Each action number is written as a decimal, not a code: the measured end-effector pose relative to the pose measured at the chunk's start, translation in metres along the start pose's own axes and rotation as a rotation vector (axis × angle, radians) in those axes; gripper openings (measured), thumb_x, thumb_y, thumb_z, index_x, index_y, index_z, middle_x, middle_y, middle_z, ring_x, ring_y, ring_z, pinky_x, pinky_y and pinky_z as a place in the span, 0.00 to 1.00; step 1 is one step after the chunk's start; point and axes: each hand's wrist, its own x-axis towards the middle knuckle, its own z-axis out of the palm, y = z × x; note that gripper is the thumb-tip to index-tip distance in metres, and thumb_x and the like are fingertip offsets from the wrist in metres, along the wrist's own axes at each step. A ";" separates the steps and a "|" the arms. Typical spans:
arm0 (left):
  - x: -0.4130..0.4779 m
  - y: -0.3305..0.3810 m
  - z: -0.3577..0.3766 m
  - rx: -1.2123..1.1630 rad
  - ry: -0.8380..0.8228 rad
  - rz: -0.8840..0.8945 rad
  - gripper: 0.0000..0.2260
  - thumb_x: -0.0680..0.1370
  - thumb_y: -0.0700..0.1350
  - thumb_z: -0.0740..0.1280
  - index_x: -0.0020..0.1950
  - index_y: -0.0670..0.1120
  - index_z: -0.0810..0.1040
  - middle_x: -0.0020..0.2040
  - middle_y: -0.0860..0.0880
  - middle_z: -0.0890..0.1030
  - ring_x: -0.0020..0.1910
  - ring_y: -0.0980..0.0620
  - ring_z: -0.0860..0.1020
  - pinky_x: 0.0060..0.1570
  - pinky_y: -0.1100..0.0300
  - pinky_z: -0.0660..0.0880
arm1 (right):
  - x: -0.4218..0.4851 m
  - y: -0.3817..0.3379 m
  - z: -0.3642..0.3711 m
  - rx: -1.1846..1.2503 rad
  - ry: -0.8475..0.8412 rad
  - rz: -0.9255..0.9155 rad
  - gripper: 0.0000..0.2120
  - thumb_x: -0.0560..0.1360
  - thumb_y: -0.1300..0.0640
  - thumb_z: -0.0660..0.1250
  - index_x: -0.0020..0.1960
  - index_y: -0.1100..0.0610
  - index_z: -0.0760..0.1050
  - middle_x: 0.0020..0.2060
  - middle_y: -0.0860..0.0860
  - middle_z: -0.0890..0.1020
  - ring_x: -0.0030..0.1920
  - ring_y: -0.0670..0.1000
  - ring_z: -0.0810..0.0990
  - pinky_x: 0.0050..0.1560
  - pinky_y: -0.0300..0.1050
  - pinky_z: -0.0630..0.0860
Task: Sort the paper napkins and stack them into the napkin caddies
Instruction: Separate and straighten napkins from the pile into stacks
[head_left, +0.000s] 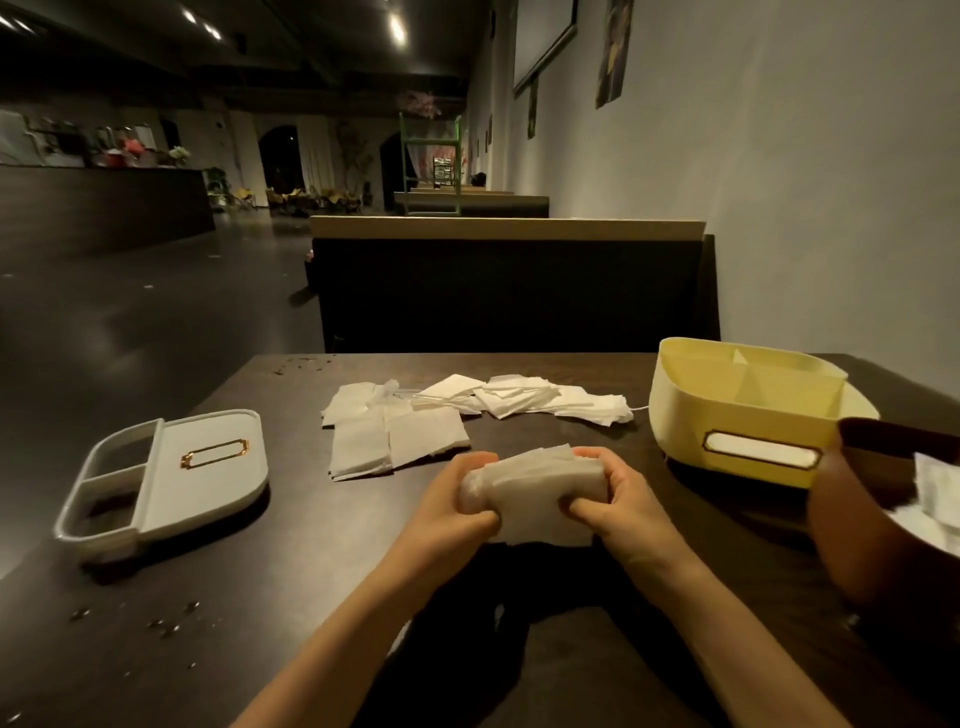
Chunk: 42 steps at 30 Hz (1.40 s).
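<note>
Near the table's (311, 582) front edge we are squaring a napkin stack (535, 501), left hand (451, 501) and right hand (621, 501) gripping its ends; probably yellow caddy (691, 415) next.

— What is standing on the far side?
— A dark booth back (509, 296) with a pale top edge is rising just beyond the brown table (234, 561). More booths are lining the right wall (805, 208), where pictures (614, 49) are hanging.
— And on the left?
— A glossy dark floor (156, 312) is reflecting the ceiling lights (397, 26). A long counter (104, 208) is running along the far left, and arched doorways (280, 156) are showing dimly beyond.
</note>
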 end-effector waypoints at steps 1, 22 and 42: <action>0.000 -0.002 0.008 0.032 0.025 0.025 0.27 0.63 0.44 0.68 0.63 0.49 0.70 0.57 0.44 0.76 0.56 0.47 0.78 0.55 0.47 0.78 | 0.000 0.003 0.004 -0.006 0.046 -0.018 0.21 0.72 0.72 0.64 0.57 0.50 0.72 0.53 0.53 0.80 0.52 0.47 0.79 0.42 0.36 0.78; 0.038 0.007 0.045 0.016 0.609 -0.186 0.08 0.74 0.54 0.66 0.46 0.50 0.75 0.43 0.54 0.76 0.46 0.53 0.75 0.47 0.56 0.73 | 0.040 0.007 0.040 0.053 0.650 0.055 0.14 0.73 0.43 0.66 0.46 0.55 0.73 0.39 0.50 0.79 0.40 0.51 0.77 0.42 0.47 0.77; 0.039 0.006 0.031 0.044 0.380 -0.051 0.06 0.79 0.49 0.61 0.47 0.50 0.77 0.44 0.56 0.77 0.47 0.55 0.76 0.48 0.57 0.76 | 0.044 0.007 0.038 -0.187 0.748 -0.018 0.22 0.79 0.51 0.59 0.29 0.56 0.65 0.25 0.49 0.70 0.28 0.46 0.68 0.27 0.40 0.62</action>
